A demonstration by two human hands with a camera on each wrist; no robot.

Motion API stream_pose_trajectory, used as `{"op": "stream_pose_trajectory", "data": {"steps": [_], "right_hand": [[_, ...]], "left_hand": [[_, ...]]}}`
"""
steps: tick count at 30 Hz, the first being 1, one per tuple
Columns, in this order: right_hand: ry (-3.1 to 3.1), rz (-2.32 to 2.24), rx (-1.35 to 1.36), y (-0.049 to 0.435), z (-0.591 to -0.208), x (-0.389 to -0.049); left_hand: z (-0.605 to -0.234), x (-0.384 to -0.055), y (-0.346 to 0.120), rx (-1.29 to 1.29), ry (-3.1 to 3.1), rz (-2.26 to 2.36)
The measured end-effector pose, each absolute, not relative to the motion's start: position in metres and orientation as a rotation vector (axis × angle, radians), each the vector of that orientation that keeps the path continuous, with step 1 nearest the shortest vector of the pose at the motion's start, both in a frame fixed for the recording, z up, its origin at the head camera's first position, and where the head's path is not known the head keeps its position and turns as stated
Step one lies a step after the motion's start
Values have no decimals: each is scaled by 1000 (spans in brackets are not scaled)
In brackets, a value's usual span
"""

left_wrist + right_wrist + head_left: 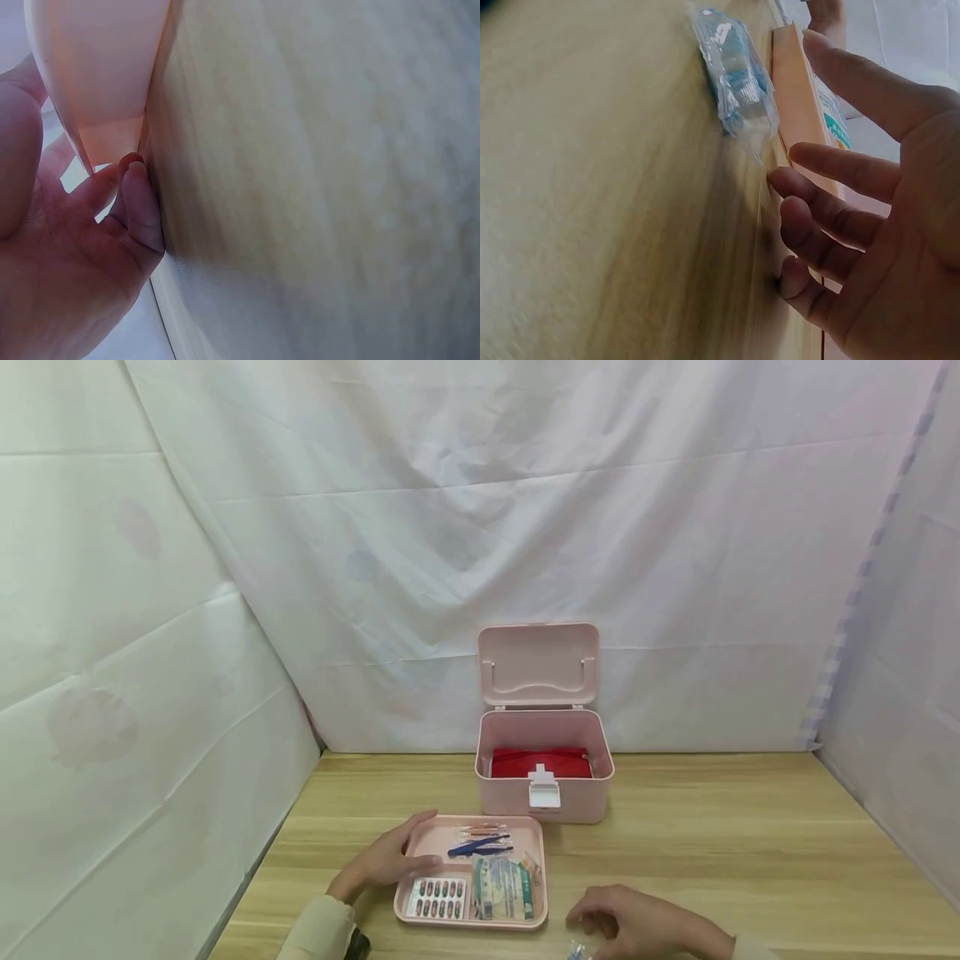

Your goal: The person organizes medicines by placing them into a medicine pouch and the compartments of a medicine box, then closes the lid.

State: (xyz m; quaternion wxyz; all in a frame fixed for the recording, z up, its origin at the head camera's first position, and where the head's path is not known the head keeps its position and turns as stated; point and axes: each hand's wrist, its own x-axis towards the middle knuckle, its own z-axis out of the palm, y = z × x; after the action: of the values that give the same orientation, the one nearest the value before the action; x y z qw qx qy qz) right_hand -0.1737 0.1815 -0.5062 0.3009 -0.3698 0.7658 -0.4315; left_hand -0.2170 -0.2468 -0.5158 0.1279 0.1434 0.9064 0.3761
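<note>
A shallow pink tray (529, 835) lies on the table with its contents inside. At its left side, my left hand (386, 857) grips the rim, with the thumb over the edge and fingers curled against the outer wall. In the tray are a blister pack of capsules (437, 907), blue tweezers (468, 847), swabs in clear wrap (483, 829) and a green-and-white packet (504, 889). My right hand (633, 920) hovers right of the tray, fingers loosely bent around nothing. Near its fingertips lies a small clear packet with blue contents (739, 71), apart from the hand.
Behind the tray stands a pink box (498, 797) with its lid (538, 664) raised and a red pouch (543, 763) inside. A white latch (544, 793) hangs on its front. White cloth (420, 568) encloses the wooden table (720, 835) at the back and sides.
</note>
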Motion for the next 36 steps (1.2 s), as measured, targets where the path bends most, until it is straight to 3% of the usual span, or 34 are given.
{"op": "stream_pose_trajectory", "data": {"steps": [8, 36], "right_hand": [[2083, -1096, -1064, 183, -511, -166], [1998, -1202, -903, 182, -517, -169]], "left_hand": [[-516, -216, -246, 408, 2628, 1112], [-519, -219, -247, 382, 2626, 1102]]}}
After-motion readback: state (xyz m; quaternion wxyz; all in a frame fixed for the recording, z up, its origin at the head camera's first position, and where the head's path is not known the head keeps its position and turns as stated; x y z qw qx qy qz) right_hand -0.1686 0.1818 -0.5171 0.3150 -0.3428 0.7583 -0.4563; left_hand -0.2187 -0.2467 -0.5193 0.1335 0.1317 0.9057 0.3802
